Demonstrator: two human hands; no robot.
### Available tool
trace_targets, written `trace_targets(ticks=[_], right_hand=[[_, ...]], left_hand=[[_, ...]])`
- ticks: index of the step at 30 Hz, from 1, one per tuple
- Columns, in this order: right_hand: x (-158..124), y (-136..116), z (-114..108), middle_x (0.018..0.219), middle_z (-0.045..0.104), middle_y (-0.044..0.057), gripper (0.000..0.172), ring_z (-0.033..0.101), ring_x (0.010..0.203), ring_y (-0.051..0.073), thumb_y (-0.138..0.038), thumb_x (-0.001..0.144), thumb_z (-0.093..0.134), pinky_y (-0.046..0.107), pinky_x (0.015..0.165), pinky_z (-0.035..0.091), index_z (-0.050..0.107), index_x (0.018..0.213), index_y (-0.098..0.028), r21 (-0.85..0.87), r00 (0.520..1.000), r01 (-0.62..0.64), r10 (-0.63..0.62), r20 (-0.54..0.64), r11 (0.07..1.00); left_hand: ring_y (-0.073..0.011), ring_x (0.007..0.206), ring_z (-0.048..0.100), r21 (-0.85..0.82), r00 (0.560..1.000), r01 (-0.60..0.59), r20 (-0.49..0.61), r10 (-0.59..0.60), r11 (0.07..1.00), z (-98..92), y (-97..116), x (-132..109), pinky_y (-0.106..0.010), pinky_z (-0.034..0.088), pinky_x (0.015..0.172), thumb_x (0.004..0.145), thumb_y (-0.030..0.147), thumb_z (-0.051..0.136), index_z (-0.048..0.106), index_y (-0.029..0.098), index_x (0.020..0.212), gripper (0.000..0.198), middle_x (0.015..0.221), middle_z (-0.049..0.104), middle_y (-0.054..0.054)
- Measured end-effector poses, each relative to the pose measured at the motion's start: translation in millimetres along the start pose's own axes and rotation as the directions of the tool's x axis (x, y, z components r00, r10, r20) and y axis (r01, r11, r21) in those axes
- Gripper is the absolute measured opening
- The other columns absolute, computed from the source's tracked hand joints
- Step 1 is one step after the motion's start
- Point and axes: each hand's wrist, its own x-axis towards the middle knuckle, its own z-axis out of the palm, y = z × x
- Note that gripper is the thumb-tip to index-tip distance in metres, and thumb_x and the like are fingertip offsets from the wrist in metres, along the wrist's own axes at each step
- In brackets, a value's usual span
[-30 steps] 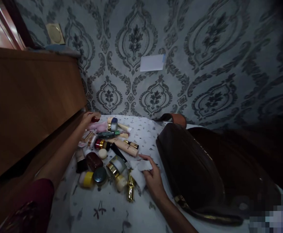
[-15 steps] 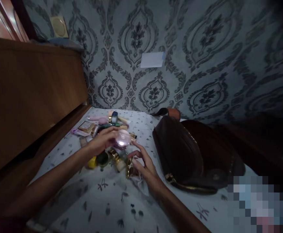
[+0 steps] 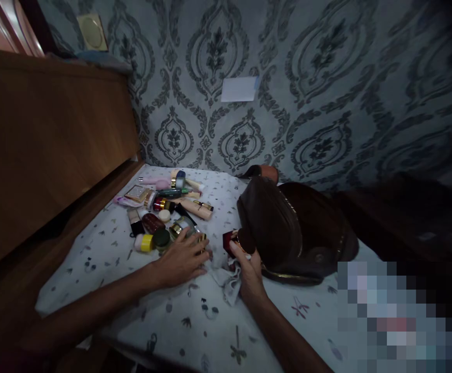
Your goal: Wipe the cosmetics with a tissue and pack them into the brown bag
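the work looks about midway, judging by how things lie. the right hand (image 3: 251, 274) is closed around a red jar (image 3: 228, 241) (its dark round part may be a lid) just beside the brown bag (image 3: 268, 223), and a crumpled white rag (image 3: 231, 286) hangs below its fingers. so one piece is in hand, not set down. the left hand (image 3: 183, 259) lies palm down, fingers loosely spread over a gold tube (image 3: 202, 238), with no grip to be seen. the square compact (image 3: 137, 194), beige bottle (image 3: 194, 208), green jar (image 3: 161, 238) and yellow cap (image 3: 145, 242) lie loose on the printed sheet (image 3: 97, 248); which have been dealt with cannot be told, nor what the bag holds.
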Motion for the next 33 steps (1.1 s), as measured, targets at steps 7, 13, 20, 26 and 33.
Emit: trace_targets(ticks=[7,13,20,26,33], right_hand=[[-0.6,-1.0,-4.6,0.093,0.071,0.005,0.062,0.062,0.071,0.019,-0.052,0.060,0.079,0.024,0.046,0.044,0.065,0.110,-0.018,-0.020,0.999,-0.020,0.020,0.033,1.000],[-2.5,-5.1,-3.7,0.095,0.073,0.006,0.052,0.067,0.083,0.023,-0.050,0.063,0.078,0.029,0.062,0.052,0.067,0.104,-0.019,0.001,0.995,0.052,-0.052,0.085,0.999],[-2.0,-6.9,-4.1,0.088,0.072,0.004,0.052,0.065,0.075,0.022,-0.050,0.063,0.078,0.030,0.061,0.052,0.067,0.104,-0.019,-0.002,0.994,0.039,-0.039,0.098,0.999],[-8.6,-17.4,-2.3,0.093,0.074,0.003,0.051,0.067,0.092,0.024,-0.051,0.062,0.080,0.035,0.087,0.052,0.070,0.102,-0.020,0.056,0.998,0.018,-0.022,0.064,0.998],[-5.6,-18.5,-5.2,0.102,0.076,0.006,0.058,0.066,0.102,0.029,-0.052,0.059,0.083,0.039,0.096,0.049,0.070,0.105,-0.021,0.045,0.998,-0.025,0.022,0.055,0.999]], left_hand=[[-0.0350,0.126,0.049,0.384,0.992,0.078,0.061,-0.110,0.920,19.4,-50.5,45.4,-0.064,0.028,0.107,0.097,0.022,0.044,0.054,0.028,0.134,0.039,0.139,0.055,-0.014],[-0.0343,0.127,0.047,0.375,0.952,0.298,-0.046,-0.303,0.878,25.2,-64.3,66.5,-0.059,0.026,0.108,0.093,0.013,0.039,0.043,0.029,0.146,0.055,0.138,0.055,-0.015],[-0.0334,0.117,0.052,0.272,0.942,0.325,-0.009,-0.336,0.906,9.6,-54.5,89.1,-0.052,0.036,0.101,0.097,0.032,0.042,0.059,0.019,0.124,0.035,0.122,0.064,-0.016],[-0.0319,0.119,0.052,0.278,0.897,0.428,-0.017,-0.441,0.860,-4.9,-82.1,134.8,-0.051,0.038,0.100,0.098,0.029,0.040,0.059,0.018,0.119,0.031,0.122,0.062,-0.016],[-0.0373,0.112,0.058,0.263,0.755,0.608,0.101,-0.648,0.749,-21.6,-167.9,92.6,-0.056,0.045,0.090,0.085,0.023,0.055,0.054,0.022,0.122,0.036,0.125,0.059,-0.018]])
